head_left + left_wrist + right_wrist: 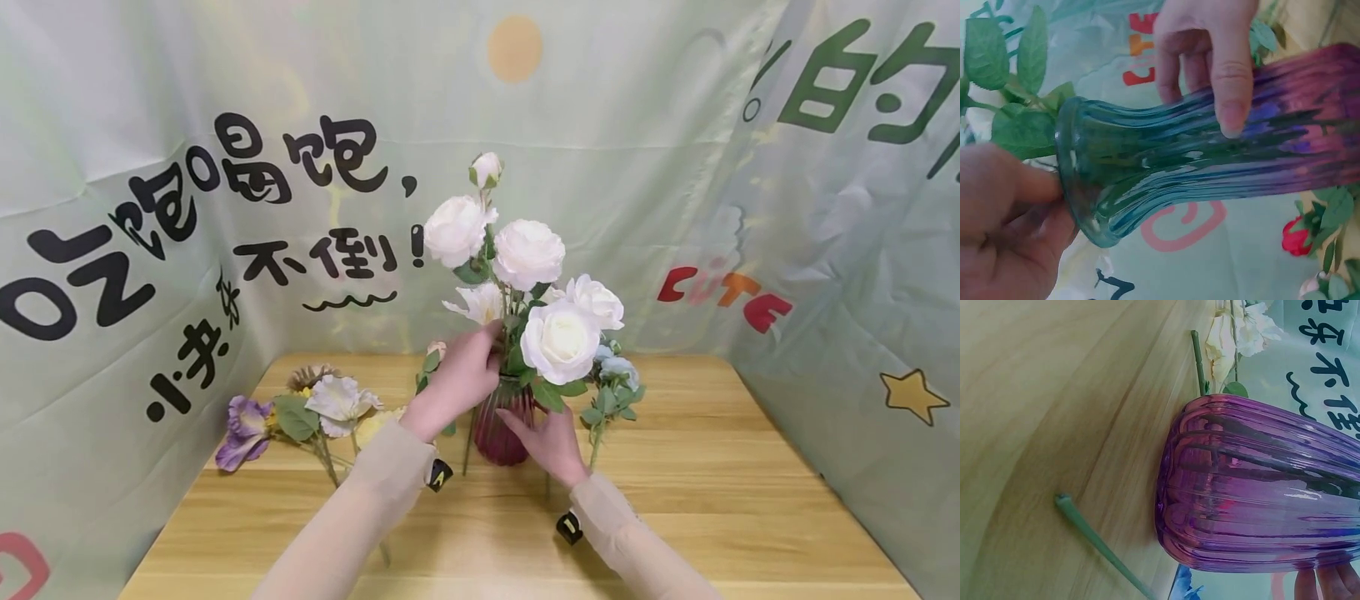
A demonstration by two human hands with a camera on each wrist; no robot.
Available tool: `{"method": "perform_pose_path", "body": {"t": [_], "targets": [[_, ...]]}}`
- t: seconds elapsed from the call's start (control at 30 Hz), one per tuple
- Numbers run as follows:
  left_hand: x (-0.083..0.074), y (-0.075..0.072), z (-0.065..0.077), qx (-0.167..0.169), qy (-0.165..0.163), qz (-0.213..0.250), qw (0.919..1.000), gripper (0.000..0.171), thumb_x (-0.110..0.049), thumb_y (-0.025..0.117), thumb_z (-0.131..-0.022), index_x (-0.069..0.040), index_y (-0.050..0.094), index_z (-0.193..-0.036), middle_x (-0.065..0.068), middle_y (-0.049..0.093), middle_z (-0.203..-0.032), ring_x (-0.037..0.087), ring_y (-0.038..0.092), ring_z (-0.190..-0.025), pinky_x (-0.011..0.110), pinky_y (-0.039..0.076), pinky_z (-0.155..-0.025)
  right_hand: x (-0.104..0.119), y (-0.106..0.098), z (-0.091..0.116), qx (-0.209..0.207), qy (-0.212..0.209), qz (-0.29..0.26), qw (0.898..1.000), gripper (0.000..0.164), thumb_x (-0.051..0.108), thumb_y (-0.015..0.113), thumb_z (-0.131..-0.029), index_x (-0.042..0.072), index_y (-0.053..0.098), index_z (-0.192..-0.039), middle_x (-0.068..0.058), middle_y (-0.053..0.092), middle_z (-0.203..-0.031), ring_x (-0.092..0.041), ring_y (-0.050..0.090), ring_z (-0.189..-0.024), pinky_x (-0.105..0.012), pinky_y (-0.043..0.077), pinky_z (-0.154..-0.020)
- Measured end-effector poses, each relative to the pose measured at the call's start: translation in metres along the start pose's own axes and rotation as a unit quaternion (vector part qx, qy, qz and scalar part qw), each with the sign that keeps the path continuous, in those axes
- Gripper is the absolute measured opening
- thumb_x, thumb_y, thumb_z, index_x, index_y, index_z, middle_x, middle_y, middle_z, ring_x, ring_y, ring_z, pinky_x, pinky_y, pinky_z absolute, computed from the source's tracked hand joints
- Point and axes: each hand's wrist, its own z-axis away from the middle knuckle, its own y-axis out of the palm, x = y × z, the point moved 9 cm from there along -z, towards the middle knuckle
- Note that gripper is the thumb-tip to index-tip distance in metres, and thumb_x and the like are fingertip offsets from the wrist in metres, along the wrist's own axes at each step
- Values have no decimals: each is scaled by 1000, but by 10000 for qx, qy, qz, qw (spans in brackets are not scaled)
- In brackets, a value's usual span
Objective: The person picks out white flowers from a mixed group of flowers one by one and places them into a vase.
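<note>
A ribbed glass vase (501, 437), greenish at the neck and purple-pink below, stands upright on the wooden table. White artificial roses (561, 342) rise out of it, with a bud on top and green leaves. Just above the rim, my left hand (467, 371) holds the flower stems; its fingertips are partly hidden there. My right hand (555, 442) grips the vase's side, and the left wrist view shows its thumb (1233, 94) on the glass with the fingers behind. Dark stems show through the vase wall (1260, 506) in the right wrist view.
Loose artificial flowers lie at the left: a purple one (243, 433) and a pale lilac one (341, 404). Pale blue flowers (621, 373) lie right of the vase. Close to its base is a green stem (1100, 544). Printed cloth (615, 100) surrounds the table.
</note>
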Motion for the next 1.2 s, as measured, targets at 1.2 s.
{"method": "perform_pose_path", "body": {"t": [1.2], "targets": [[10, -15, 24, -982, 378, 80, 9944, 25, -14, 56, -94, -10, 66, -116, 2, 68, -107, 13, 62, -90, 34, 47, -85, -8, -1, 3, 530, 845, -499, 9938, 70, 9, 74, -81, 14, 38, -141, -8, 50, -135, -29, 48, -122, -50, 47, -93]]}}
